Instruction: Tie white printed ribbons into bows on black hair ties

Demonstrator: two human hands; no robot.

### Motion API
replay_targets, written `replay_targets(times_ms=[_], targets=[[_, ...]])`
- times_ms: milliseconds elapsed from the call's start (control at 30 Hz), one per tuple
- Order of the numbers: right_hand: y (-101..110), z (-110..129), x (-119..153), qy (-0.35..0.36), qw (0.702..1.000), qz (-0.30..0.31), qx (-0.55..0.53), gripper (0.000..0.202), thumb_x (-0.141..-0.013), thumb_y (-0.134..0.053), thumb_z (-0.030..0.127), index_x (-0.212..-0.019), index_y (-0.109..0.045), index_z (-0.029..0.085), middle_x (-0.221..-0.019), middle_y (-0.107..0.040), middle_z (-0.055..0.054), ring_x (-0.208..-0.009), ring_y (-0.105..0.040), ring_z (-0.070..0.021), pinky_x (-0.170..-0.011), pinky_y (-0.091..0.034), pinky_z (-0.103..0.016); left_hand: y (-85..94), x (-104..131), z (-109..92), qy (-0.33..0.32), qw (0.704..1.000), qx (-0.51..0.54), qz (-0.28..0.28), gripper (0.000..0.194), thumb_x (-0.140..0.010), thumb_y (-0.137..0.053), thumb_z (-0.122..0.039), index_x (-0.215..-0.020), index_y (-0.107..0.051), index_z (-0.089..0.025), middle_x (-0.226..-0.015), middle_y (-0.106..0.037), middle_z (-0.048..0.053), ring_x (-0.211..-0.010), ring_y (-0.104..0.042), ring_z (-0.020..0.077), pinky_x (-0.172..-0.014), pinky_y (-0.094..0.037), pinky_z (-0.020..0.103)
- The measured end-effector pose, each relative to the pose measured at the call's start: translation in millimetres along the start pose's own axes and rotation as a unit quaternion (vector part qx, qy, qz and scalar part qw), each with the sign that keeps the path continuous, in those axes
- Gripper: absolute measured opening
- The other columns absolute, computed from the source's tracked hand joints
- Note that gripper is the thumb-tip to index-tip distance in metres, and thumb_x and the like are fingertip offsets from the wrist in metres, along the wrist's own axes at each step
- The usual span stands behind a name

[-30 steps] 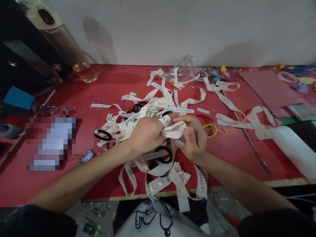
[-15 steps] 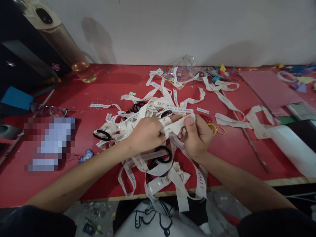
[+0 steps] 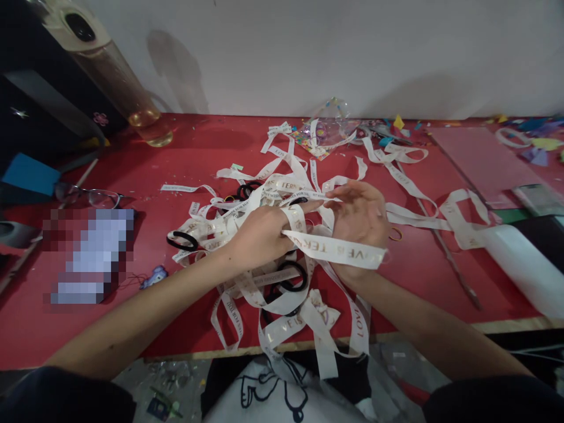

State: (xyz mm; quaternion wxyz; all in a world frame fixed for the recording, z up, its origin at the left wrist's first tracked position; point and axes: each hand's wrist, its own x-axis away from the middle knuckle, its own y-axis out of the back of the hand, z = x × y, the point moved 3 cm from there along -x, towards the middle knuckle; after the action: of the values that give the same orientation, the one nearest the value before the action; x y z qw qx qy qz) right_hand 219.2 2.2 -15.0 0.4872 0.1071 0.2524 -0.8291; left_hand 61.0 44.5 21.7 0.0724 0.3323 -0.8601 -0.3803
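My left hand (image 3: 264, 238) is closed on a white ribbon (image 3: 335, 249) with gold lettering; part of the ribbon is looped over its fingers. The loose end stretches rightward and passes in front of my right hand (image 3: 361, 217). That hand is open, its fingers bent and apart, and no grip on the ribbon shows. Beneath both hands lies a tangled heap of printed ribbons (image 3: 282, 335), some hanging over the table's front edge. Black hair ties (image 3: 182, 241) lie among them, one dark ring (image 3: 293, 276) just below my left hand.
On the red table (image 3: 198, 141), a tall bottle (image 3: 127, 94) stands at back left, near glasses (image 3: 103, 198) and a blurred phone (image 3: 94, 255). A clear plastic bag (image 3: 335, 120) sits by the wall. To the right are a thin stick (image 3: 453, 267) and pink sheets (image 3: 480, 164).
My right hand has released the ribbon's end and opened, its fingers rising. The freed end now extends to the right with its lettering showing. My left hand has barely moved.
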Motion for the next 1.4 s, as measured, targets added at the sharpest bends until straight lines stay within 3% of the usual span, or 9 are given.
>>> replay_targets(times_ms=[100,300,433,533,633,833,1133,1300,1400], targets=[[-1,7,0,0.030,0.999,0.030,0.033,0.037,-0.094,-0.039,0.058,-0.099,-0.059,0.027,-0.089,-0.062,-0.009,-0.086,-0.064,-0.0267,-0.076,-0.054,-0.045,0.9,0,0,0.008,1.000,0.002,-0.003,0.044,-0.077,-0.055,-0.010,-0.116,-0.072,-0.019,-0.067,-0.070,-0.002,-0.056,-0.055,0.0120,-0.057,-0.040,0.021],[-9,8,-4,-0.130,0.971,0.201,-0.022,0.058,-0.094,-0.026,0.071,-0.085,-0.061,0.025,-0.062,-0.055,-0.003,-0.057,-0.058,-0.0213,-0.054,-0.052,-0.039,1.7,-3,2,0.040,0.987,-0.151,0.048,0.020,-0.072,-0.056,-0.011,-0.079,-0.074,-0.016,-0.068,-0.071,0.004,-0.060,-0.061,0.0169,-0.057,-0.038,0.026],[-8,0,-14,-0.156,0.941,0.295,-0.047,0.058,-0.089,-0.039,0.075,-0.080,-0.062,0.023,-0.062,-0.058,-0.001,-0.057,-0.057,-0.0175,-0.054,-0.050,-0.034,0.7,-3,1,0.025,0.962,-0.261,0.079,0.018,-0.076,-0.054,-0.018,-0.075,-0.072,-0.016,-0.071,-0.073,0.010,-0.063,-0.064,0.0223,-0.053,-0.035,0.030],[-7,2,-16,-0.115,0.929,0.349,-0.044,0.055,-0.086,-0.053,0.073,-0.082,-0.065,0.019,-0.067,-0.063,-0.002,-0.061,-0.059,-0.0165,-0.058,-0.049,-0.032,0.5,-1,-2,0.012,0.951,-0.292,0.105,0.018,-0.077,-0.053,-0.018,-0.073,-0.071,-0.017,-0.070,-0.072,0.010,-0.064,-0.065,0.0237,-0.053,-0.036,0.031],[-13,15,-9,0.009,0.905,0.417,0.079,0.044,-0.077,-0.074,0.061,-0.084,-0.066,0.019,-0.076,-0.066,-0.003,-0.070,-0.062,-0.0160,-0.065,-0.049,-0.030,4.2,1,-6,0.017,0.949,-0.298,0.098,0.016,-0.077,-0.054,-0.017,-0.073,-0.070,-0.017,-0.067,-0.070,0.009,-0.063,-0.066,0.0233,-0.054,-0.039,0.031],[-23,25,9,0.093,0.879,0.377,0.277,0.013,-0.090,-0.069,0.028,-0.085,-0.059,0.021,-0.080,-0.064,0.001,-0.073,-0.060,-0.0115,-0.068,-0.046,-0.024,8.0,3,-7,0.027,0.941,-0.321,0.104,0.017,-0.080,-0.052,-0.016,-0.079,-0.069,-0.015,-0.071,-0.070,0.010,-0.067,-0.067,0.0253,-0.054,-0.039,0.032],[-17,25,18,-0.003,0.913,0.351,0.207,0.008,-0.100,-0.053,0.024,-0.092,-0.055,0.023,-0.069,-0.051,0.006,-0.054,-0.042,-0.0057,-0.050,-0.032,-0.020,9.9,2,-3,-0.068,0.942,-0.317,0.086,0.022,-0.081,-0.048,-0.008,-0.087,-0.066,-0.018,-0.082,-0.069,0.005,-0.069,-0.063,0.0196,-0.051,-0.017,0.032],[-14,22,18,-0.058,0.930,0.332,0.148,0.011,-0.100,-0.053,0.029,-0.091,-0.055,0.024,-0.065,-0.046,0.007,-0.051,-0.039,-0.0061,-0.047,-0.030,-0.021,17.1,-1,-5,-0.093,0.953,-0.273,0.095,0.016,-0.084,-0.049,-0.007,-0.082,-0.062,-0.017,-0.077,-0.063,0.002,-0.067,-0.057,0.0156,-0.053,-0.019,0.030],[-10,18,17,-0.092,0.937,0.309,0.134,0.010,-0.100,-0.055,0.031,-0.093,-0.058,0.025,-0.061,-0.045,0.007,-0.049,-0.040,-0.0068,-0.046,-0.031,-0.021,18.8,-4,-2,-0.116,0.974,-0.172,0.091,0.014,-0.092,-0.053,-0.021,-0.080,-0.060,-0.017,-0.078,-0.061,0.000,-0.067,-0.053,0.0132,-0.056,-0.026,0.026]])
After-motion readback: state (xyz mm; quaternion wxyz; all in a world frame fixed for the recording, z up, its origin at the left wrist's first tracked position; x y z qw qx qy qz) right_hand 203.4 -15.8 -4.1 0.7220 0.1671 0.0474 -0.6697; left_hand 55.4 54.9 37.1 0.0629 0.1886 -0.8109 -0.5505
